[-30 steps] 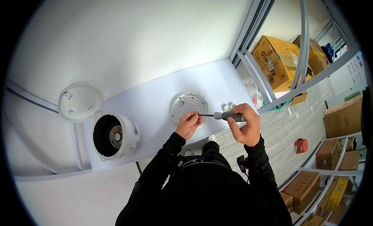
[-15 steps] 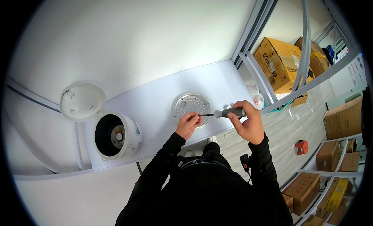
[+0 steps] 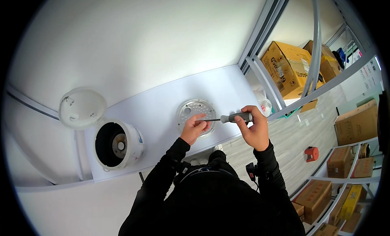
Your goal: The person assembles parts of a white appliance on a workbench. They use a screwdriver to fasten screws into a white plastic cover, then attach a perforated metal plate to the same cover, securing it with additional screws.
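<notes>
My right hand [image 3: 254, 128] is closed round the grey handle of a screwdriver [image 3: 233, 118], held level above the table with its dark shaft pointing left. At the tip, the thumb and fingers of my left hand [image 3: 192, 129] close about the shaft's end; the very tip is hidden. Beneath and behind the left hand lies a round silver perforated plate [image 3: 206, 107] with one larger hole. Further left stands a white rice cooker [image 3: 135, 145], its lid [image 3: 83, 109] swung back. Inside its dark cavity a round metal heating plate [image 3: 118, 146] shows.
The white table [image 3: 162, 94] runs along a pale wall. Grey metal framing [image 3: 268, 79] rises at its right end, with a yellow carton [image 3: 290, 67] beyond. A red stool [image 3: 311, 154] stands on the floor, and shelves with several cartons [image 3: 319, 200] fill the lower right.
The left fingers have loosened a little and the index finger is straighter along the shaft. Both hands and the screwdriver have shifted slightly left in the picture, as has the whole scene.
</notes>
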Demonstrator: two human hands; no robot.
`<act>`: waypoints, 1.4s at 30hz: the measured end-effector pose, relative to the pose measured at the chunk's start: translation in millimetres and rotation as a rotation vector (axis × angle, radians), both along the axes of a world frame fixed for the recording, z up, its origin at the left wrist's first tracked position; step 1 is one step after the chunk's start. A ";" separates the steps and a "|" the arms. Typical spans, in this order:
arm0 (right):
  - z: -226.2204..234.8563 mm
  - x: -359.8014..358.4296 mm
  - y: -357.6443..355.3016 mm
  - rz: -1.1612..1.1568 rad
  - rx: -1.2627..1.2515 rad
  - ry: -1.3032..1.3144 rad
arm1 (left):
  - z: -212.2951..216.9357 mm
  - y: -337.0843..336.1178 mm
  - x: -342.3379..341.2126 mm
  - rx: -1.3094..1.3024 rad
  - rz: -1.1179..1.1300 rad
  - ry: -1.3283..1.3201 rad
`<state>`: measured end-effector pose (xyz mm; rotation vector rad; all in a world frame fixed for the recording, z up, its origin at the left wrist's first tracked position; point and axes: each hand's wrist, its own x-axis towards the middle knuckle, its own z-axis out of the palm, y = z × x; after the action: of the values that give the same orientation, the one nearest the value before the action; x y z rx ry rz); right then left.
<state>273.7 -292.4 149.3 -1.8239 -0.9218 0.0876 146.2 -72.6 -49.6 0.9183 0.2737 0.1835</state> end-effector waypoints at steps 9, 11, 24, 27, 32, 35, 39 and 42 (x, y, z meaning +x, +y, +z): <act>5.4 4.4 0.8 -0.015 -0.123 -0.140 | 20.1 -6.2 -4.8 1.063 -0.083 0.193; 1.4 6.0 5.2 0.039 -0.156 -0.183 | 13.1 -12.4 -0.5 1.319 0.015 0.126; -11.8 3.6 24.1 0.104 -0.244 -0.222 | -5.9 -16.9 12.6 1.307 0.025 0.207; -13.1 3.9 25.9 0.112 -0.251 -0.230 | -7.1 -16.0 13.3 1.310 0.029 0.197; -15.2 3.8 27.9 0.118 -0.268 -0.236 | -8.6 -14.0 15.0 1.317 0.016 0.205; -15.2 2.8 29.3 0.123 -0.276 -0.221 | -8.7 -12.9 16.4 1.313 -0.011 0.228; -19.1 3.0 29.4 0.128 -0.284 -0.214 | -7.3 -12.9 17.5 1.304 -0.020 0.233; -20.8 4.0 29.6 0.125 -0.290 -0.228 | -6.8 -13.6 16.8 1.304 -0.018 0.237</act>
<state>277.7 -262.8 128.5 -2.0719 -1.2359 0.0960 163.0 -86.2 -56.4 2.2434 0.3607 0.2340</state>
